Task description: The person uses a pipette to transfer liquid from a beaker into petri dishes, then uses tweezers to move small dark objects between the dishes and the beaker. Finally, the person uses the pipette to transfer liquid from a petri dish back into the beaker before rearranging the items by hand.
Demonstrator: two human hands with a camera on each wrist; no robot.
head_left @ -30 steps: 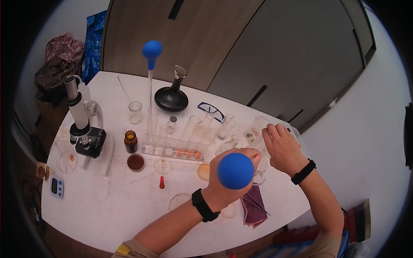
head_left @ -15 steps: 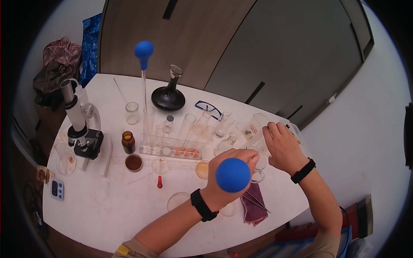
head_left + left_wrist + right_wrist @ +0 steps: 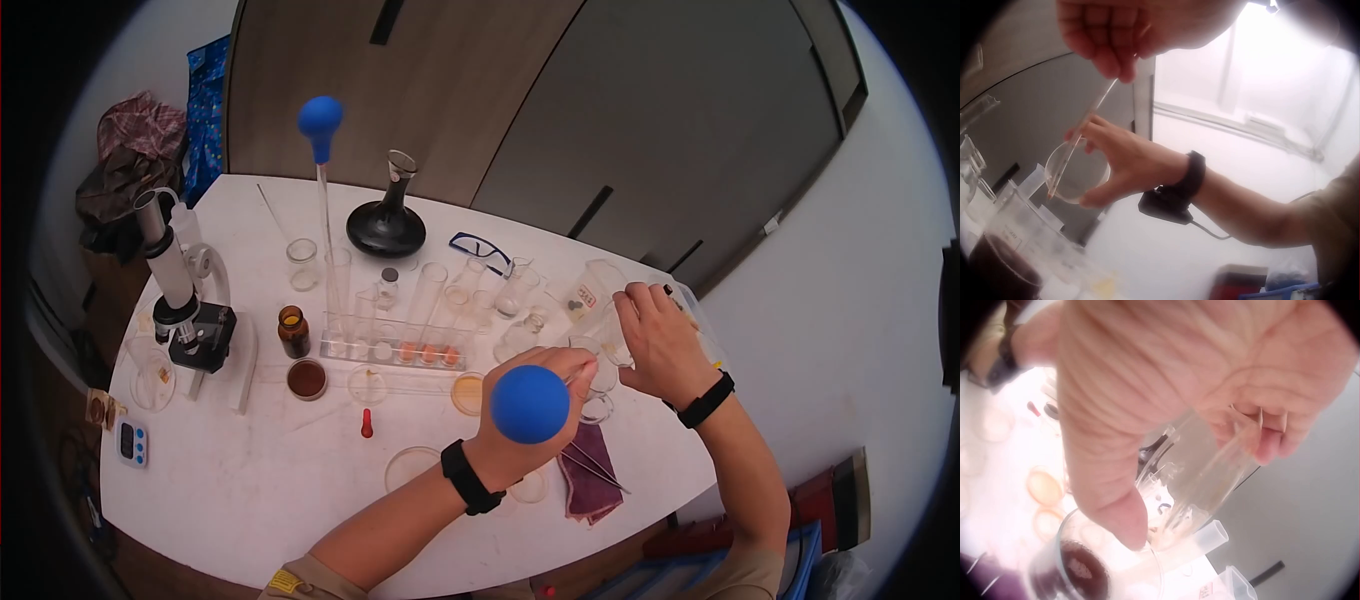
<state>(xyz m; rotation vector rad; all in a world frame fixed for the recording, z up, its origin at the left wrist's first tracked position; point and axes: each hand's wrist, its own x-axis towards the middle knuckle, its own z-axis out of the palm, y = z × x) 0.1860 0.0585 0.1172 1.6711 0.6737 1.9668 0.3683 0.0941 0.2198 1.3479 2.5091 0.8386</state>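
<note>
My left hand [image 3: 488, 448] grips a glass pipette with a round blue rubber bulb [image 3: 530, 404] on top. In the left wrist view the thin pipette tube [image 3: 1090, 114] slants down from the left fingers, its tip overlapping a clear round dish [image 3: 1090, 178]. My right hand [image 3: 665, 340] holds that dish tilted, thumb on one side and fingers on the other. Below the hands in the right wrist view stands a clear glass vessel with dark red-brown liquid [image 3: 1084, 572]. From above, the left hand hides most of the pipette.
Left of the hands stands a clear rack [image 3: 340, 350] with test tubes. Farther off are a dark-filled flask [image 3: 386, 228], safety glasses [image 3: 482, 252] and a microscope [image 3: 200, 335]. Tweezers lie on a purple cloth [image 3: 590, 490]. A clear plastic container [image 3: 598, 280] sits beyond the right hand.
The head view has drifted, so the table's things sit farther left in it. Both hands keep their grips, and the right hand turns slightly.
</note>
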